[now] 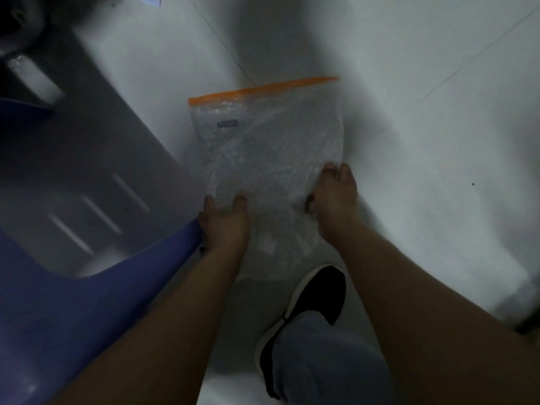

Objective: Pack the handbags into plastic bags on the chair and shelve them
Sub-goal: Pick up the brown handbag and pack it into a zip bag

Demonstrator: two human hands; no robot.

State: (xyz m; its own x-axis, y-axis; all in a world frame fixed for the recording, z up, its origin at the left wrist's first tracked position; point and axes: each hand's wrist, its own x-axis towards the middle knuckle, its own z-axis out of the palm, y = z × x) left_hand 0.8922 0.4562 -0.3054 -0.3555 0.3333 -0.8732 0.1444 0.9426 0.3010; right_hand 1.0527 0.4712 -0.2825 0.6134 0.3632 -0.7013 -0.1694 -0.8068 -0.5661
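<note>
The blue chair [73, 302] stands left of the plastic bag [268, 147]. The left hand [225, 220] grips the bag's near left edge and the right hand [336, 200] its right edge, so the hands are apart, with the bag held over the white floor. The orange strip [263, 89] is at the far end. Blur hides whether a handbag is inside. The slick film could probably slide from the fingers, and an unsealed strip might let something slip out.
</note>
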